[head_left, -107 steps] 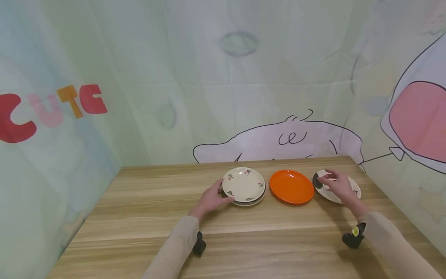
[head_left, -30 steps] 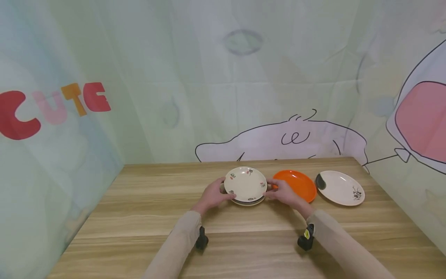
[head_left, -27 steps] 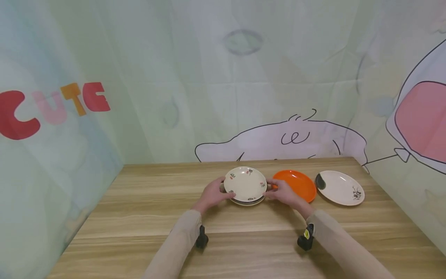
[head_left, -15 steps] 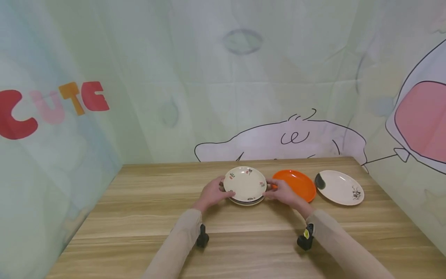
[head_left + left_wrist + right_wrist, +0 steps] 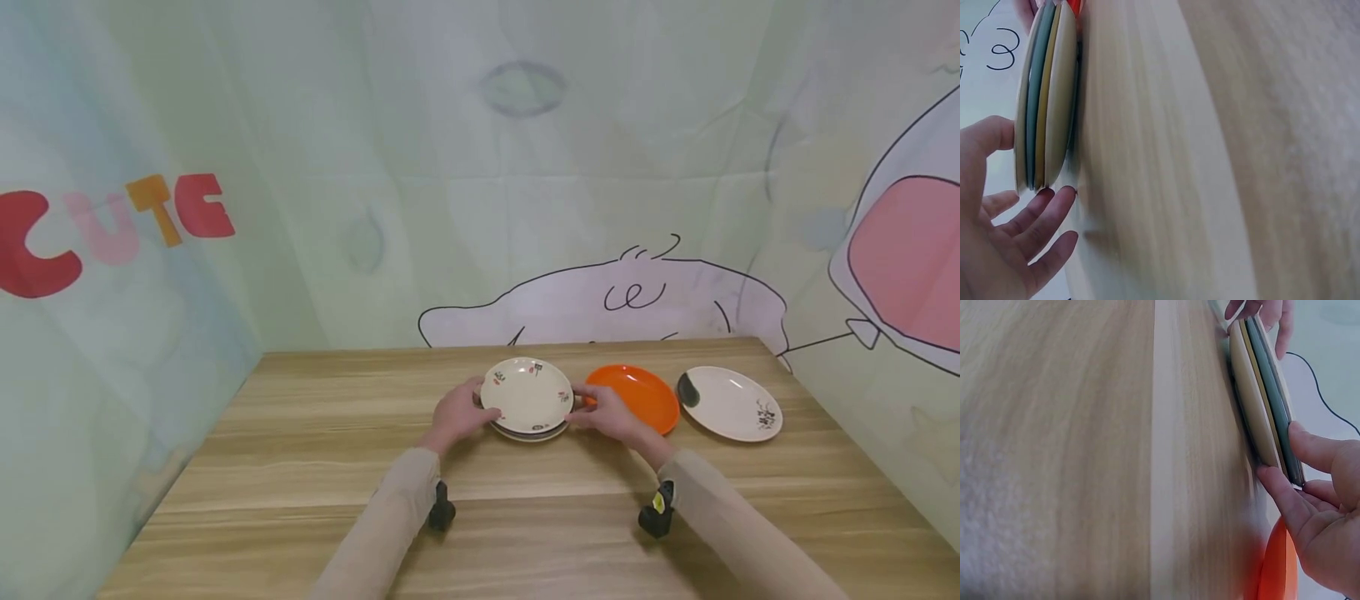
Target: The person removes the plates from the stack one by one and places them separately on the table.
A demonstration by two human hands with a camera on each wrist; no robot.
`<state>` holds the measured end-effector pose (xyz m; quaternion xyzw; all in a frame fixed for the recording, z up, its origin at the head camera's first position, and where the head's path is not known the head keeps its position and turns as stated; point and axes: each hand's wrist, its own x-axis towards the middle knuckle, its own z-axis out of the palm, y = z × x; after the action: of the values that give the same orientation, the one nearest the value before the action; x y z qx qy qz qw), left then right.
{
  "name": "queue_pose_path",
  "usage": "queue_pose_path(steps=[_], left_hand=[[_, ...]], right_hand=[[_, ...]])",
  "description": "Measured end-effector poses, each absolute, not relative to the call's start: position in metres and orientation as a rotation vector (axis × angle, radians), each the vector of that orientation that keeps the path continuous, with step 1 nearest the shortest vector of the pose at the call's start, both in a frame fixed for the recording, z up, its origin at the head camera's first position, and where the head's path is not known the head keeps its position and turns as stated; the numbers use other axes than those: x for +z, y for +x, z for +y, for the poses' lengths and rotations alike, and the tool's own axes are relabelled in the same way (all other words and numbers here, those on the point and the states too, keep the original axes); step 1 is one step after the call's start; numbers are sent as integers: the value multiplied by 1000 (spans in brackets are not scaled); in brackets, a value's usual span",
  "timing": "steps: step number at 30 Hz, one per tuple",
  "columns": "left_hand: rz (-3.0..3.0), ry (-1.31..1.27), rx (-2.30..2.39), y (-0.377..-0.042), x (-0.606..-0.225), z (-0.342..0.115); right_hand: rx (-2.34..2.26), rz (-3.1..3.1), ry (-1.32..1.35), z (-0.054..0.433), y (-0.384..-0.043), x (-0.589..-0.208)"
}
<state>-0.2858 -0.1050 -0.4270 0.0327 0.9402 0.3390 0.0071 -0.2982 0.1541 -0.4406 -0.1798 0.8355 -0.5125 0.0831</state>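
A stack of several small plates (image 5: 528, 397) sits toward the back of the wooden table, a cream plate with small printed motifs on top. From the side, cream, green and yellowish-brown edges show in the stack (image 5: 1044, 94). My left hand (image 5: 456, 415) holds its left side, thumb at the top rim and fingertips at the lower edge. Opposite, my right hand (image 5: 609, 413) pinches the right side, thumb (image 5: 1313, 447) against the upper plates and a finger under the bottom one. Whether the stack is slightly raised, I cannot tell.
Just right of the stack lies an orange plate (image 5: 637, 398), partly behind my right hand. Farther right is a white oval plate (image 5: 731, 404) with a dark patch and plant drawing. A printed cloth (image 5: 360, 275) hangs behind the table (image 5: 315, 467).
My right hand has left the white oval plate and moved left to the stack's right side. My left hand stays at the stack; its thumb has drawn back slightly from the top plate.
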Motion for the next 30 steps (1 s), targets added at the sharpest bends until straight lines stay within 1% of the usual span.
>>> queue_pose_path(steps=[8, 19, 22, 30], left_hand=[[2880, 61, 1113, -287, -429, -107], [2782, 71, 1221, -287, -428, -115], [2744, 74, 1278, -286, -426, -117], [2603, 109, 1494, -284, -429, -123]], right_hand=[[-1552, 2471, -540, 153, -299, -442], [-1543, 2472, -530, 153, -299, -441], [-1558, 2461, -552, 153, -298, -441], [-1557, 2465, -512, 152, -297, -440]])
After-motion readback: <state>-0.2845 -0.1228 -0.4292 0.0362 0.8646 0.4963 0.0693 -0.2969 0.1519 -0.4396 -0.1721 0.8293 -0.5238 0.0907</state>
